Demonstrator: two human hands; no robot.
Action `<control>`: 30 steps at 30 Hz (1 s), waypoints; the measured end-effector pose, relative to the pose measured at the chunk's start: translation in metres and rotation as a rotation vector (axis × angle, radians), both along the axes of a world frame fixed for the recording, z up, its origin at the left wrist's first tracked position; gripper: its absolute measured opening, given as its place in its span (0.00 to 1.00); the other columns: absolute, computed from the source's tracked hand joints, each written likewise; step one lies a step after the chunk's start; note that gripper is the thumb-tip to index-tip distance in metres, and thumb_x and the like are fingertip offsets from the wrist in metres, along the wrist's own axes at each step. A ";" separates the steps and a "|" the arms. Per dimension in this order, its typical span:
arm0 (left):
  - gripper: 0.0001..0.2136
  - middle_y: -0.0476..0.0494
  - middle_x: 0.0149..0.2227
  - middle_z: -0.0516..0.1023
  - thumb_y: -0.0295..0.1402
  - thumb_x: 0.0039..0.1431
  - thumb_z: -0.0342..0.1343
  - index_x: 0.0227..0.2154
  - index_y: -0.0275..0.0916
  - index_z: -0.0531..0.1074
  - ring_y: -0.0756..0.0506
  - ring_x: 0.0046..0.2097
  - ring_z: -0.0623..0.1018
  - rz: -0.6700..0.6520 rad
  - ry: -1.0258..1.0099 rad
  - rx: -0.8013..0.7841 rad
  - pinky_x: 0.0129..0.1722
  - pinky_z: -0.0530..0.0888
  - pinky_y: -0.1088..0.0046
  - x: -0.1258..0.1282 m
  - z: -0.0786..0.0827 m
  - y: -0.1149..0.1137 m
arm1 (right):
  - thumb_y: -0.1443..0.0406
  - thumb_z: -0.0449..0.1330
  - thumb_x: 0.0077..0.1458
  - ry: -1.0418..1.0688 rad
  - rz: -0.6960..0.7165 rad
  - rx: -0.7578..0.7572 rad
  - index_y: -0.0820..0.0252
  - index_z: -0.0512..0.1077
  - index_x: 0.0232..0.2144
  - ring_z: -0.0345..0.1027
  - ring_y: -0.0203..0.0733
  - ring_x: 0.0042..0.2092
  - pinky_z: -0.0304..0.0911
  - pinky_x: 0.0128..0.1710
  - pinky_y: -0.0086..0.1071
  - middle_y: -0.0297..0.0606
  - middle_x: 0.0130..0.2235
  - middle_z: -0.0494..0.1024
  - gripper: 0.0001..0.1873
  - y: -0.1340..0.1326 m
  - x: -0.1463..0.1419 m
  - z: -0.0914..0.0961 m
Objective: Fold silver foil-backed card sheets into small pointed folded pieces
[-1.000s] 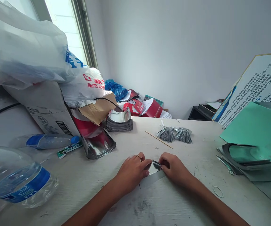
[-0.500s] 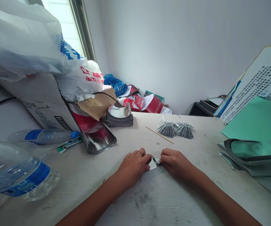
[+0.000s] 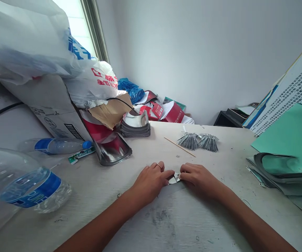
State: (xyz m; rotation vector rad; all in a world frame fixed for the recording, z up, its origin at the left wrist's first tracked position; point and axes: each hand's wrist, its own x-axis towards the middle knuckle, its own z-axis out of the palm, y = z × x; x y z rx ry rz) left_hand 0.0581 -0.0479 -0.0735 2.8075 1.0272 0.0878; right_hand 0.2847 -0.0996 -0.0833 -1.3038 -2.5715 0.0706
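Now the left hand [image 3: 151, 181] and right hand [image 3: 199, 179] pinch a foil strip [image 3: 174, 179], less of it showing than before.

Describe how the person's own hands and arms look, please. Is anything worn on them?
The left hand and right hand are bare; no gloves or sleeves show. The left hand wears one thin metal ring on a finger.

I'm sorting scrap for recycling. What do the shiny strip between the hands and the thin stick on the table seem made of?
The shiny silver strip between the left hand and right hand looks like metallized film or foil: thin, mirror-bright, with a duller grey side; which one is unclear. The thin tan stick looks like bare wood or bamboo, matte and unpainted.
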 end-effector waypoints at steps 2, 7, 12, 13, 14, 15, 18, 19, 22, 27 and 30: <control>0.15 0.47 0.42 0.68 0.31 0.63 0.55 0.50 0.56 0.71 0.45 0.40 0.71 0.006 0.002 -0.013 0.38 0.66 0.70 0.000 0.000 0.000 | 0.77 0.51 0.57 0.039 -0.002 -0.015 0.57 0.72 0.32 0.63 0.40 0.35 0.53 0.34 0.32 0.38 0.37 0.73 0.14 -0.001 0.001 0.000; 0.15 0.48 0.42 0.68 0.32 0.64 0.54 0.52 0.56 0.70 0.45 0.38 0.72 -0.005 -0.009 -0.013 0.38 0.66 0.69 0.000 0.001 0.000 | 0.75 0.50 0.60 0.109 -0.026 -0.051 0.57 0.73 0.34 0.65 0.40 0.37 0.56 0.37 0.33 0.39 0.38 0.73 0.14 -0.003 0.001 -0.001; 0.15 0.47 0.42 0.68 0.32 0.64 0.54 0.51 0.56 0.71 0.46 0.38 0.73 0.010 0.031 -0.061 0.37 0.66 0.69 0.001 0.007 0.001 | 0.74 0.52 0.61 0.160 -0.023 -0.122 0.57 0.75 0.37 0.67 0.40 0.39 0.59 0.38 0.33 0.39 0.41 0.75 0.13 -0.004 0.003 0.003; 0.14 0.47 0.42 0.68 0.33 0.64 0.54 0.50 0.56 0.72 0.46 0.38 0.73 0.007 0.033 -0.063 0.37 0.66 0.69 0.001 0.007 0.001 | 0.74 0.52 0.61 0.150 -0.022 -0.116 0.56 0.76 0.37 0.67 0.40 0.39 0.58 0.38 0.33 0.39 0.41 0.75 0.13 -0.004 0.004 0.004; 0.13 0.47 0.42 0.68 0.33 0.65 0.54 0.50 0.55 0.72 0.46 0.38 0.73 0.002 0.030 -0.058 0.37 0.66 0.69 0.001 0.007 0.001 | 0.74 0.52 0.61 0.132 -0.020 -0.107 0.56 0.76 0.38 0.67 0.40 0.39 0.58 0.38 0.33 0.39 0.41 0.75 0.14 -0.004 0.004 0.004; 0.13 0.48 0.42 0.67 0.33 0.65 0.53 0.49 0.55 0.72 0.46 0.38 0.72 -0.005 0.023 -0.052 0.37 0.65 0.69 0.001 0.007 0.001 | 0.74 0.52 0.61 0.111 -0.012 -0.096 0.56 0.77 0.38 0.67 0.40 0.39 0.58 0.38 0.33 0.39 0.41 0.75 0.14 -0.003 0.004 0.005; 0.12 0.48 0.41 0.67 0.32 0.65 0.53 0.47 0.54 0.72 0.47 0.36 0.71 -0.003 0.013 -0.038 0.36 0.65 0.69 0.001 0.004 0.001 | 0.74 0.53 0.62 0.069 0.021 -0.058 0.56 0.77 0.40 0.66 0.40 0.38 0.57 0.37 0.32 0.39 0.40 0.75 0.15 -0.003 0.004 0.004; 0.11 0.48 0.41 0.67 0.31 0.65 0.53 0.46 0.53 0.73 0.47 0.35 0.71 0.004 0.016 -0.037 0.36 0.64 0.69 0.000 0.004 0.001 | 0.74 0.53 0.62 0.064 0.028 -0.048 0.56 0.77 0.41 0.66 0.39 0.38 0.57 0.37 0.32 0.39 0.40 0.75 0.14 -0.003 0.003 0.004; 0.08 0.48 0.41 0.67 0.29 0.64 0.53 0.42 0.49 0.73 0.46 0.38 0.71 -0.001 0.009 -0.021 0.36 0.64 0.70 0.001 0.004 0.000 | 0.74 0.54 0.61 0.063 0.031 -0.036 0.56 0.77 0.41 0.66 0.38 0.38 0.58 0.37 0.31 0.38 0.39 0.75 0.14 -0.002 0.003 0.003; 0.14 0.49 0.54 0.70 0.24 0.66 0.49 0.47 0.49 0.70 0.43 0.45 0.69 -0.156 0.009 0.079 0.39 0.64 0.67 0.002 0.007 -0.003 | 0.73 0.54 0.62 0.094 0.031 -0.052 0.54 0.77 0.44 0.68 0.39 0.40 0.60 0.39 0.31 0.38 0.41 0.75 0.15 -0.002 0.004 0.004; 0.19 0.52 0.55 0.71 0.20 0.65 0.46 0.52 0.50 0.68 0.43 0.45 0.68 -0.226 0.040 0.114 0.39 0.63 0.66 0.002 0.007 -0.004 | 0.72 0.54 0.63 0.160 0.014 -0.108 0.56 0.77 0.42 0.68 0.38 0.40 0.62 0.41 0.31 0.38 0.42 0.75 0.13 -0.002 0.006 0.005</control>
